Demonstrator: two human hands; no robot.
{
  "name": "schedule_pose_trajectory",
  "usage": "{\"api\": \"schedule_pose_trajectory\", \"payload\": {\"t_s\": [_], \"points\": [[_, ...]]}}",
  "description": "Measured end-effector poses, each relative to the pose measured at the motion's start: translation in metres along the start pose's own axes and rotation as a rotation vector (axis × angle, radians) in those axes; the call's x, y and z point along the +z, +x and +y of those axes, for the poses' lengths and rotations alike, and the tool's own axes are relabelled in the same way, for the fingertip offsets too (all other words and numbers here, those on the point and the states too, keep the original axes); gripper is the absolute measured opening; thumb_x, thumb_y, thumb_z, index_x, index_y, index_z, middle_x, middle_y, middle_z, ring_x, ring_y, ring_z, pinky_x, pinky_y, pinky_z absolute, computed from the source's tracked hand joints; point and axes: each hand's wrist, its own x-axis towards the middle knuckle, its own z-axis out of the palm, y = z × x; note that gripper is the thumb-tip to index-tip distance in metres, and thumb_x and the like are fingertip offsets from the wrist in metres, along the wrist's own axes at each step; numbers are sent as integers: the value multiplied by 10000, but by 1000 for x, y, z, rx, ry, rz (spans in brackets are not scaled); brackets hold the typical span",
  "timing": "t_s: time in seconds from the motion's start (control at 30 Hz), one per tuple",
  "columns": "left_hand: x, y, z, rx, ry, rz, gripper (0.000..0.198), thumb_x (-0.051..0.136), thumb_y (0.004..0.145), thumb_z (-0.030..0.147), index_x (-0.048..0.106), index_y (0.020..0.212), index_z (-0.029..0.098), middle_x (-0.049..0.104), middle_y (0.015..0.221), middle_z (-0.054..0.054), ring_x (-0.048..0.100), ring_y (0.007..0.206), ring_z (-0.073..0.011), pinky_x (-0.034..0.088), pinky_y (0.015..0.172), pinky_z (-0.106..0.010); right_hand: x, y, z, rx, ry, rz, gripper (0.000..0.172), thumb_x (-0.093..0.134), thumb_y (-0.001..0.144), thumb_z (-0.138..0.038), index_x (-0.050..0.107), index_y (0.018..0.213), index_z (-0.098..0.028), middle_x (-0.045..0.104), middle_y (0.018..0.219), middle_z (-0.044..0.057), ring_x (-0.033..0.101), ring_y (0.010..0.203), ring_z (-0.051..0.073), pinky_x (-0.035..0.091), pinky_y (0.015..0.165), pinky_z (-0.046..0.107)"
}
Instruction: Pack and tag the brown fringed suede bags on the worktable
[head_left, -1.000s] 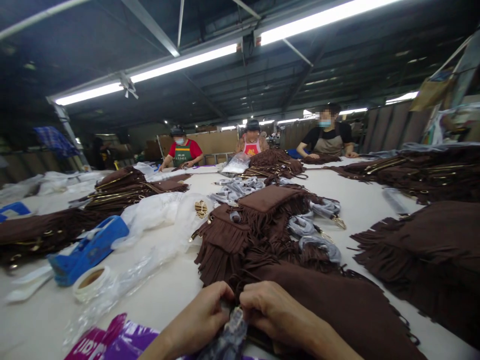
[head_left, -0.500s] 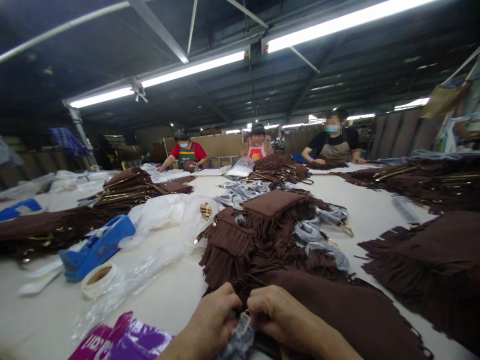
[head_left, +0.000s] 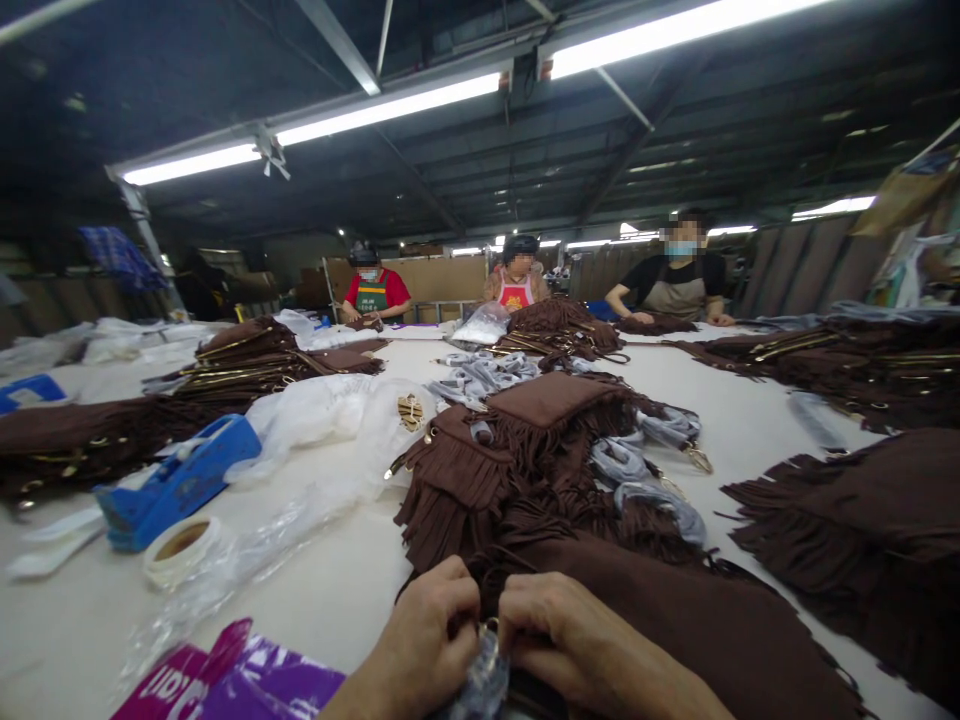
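Head view, bottom edge: left hand [head_left: 427, 650] and right hand [head_left: 570, 640], two in all, both curled shut, knuckles nearly touching, fingertips pinched on one grey wrapped strap [head_left: 484, 688] between them, over the near edge of a brown fringed bag [head_left: 675, 620] lying flat on the table [head_left: 345, 585]. Just beyond, blocking the way forward: a heap of fringed bags [head_left: 517, 450], tangled with more grey-wrapped pieces, at least three in sight. Left of the hands: one purple packet [head_left: 225, 685] at the table's near edge, one tape roll [head_left: 178, 545], one blue tape dispenser [head_left: 176, 485] just behind it, crumpled clear plastic [head_left: 315, 420] spread between these and the heap. Right, well apart: another brown fringed stack [head_left: 862, 520]. Far end of the table: three people at work, namely a person in a red shirt [head_left: 371, 292], a person in a red apron [head_left: 517, 285] and a person in a black top [head_left: 675, 285]. Overhead: two long light strips.
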Motion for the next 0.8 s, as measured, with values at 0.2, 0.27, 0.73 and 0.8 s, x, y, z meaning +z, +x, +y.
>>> {"api": "schedule_pose_trajectory", "payload": {"t_s": [0.2,0.27,0.73,0.8], "points": [[-10,4,-1,-31,-186,198,139,452,668,70,469,605,192,499,673,-1,501,677,-147,361,622,-246,-5,2,-10,76,109,98,168,593,850,-87,667,910,-225,686,873,-25,627,820,133,429,764,203],[-13,6,1,-8,-221,265,135,454,701,90,479,616,193,496,682,-2,502,683,-150,367,626,-249,-3,7,-13,139,125,179,145,571,853,-92,656,857,-210,665,823,-22,615,772,132,430,719,204],[-8,10,7,-144,-380,87,124,561,782,240,634,720,161,563,709,-4,527,702,-155,414,660,-245,14,26,-10,269,343,422,140,555,845,-208,608,715,-195,552,648,-41,546,547,117,412,555,218],[-4,10,6,-107,-376,21,135,566,755,217,660,682,153,586,734,-16,546,747,-163,422,695,-246,14,26,-9,245,345,428,132,565,831,-196,614,709,-195,566,660,-36,552,566,119,415,560,215]]}}
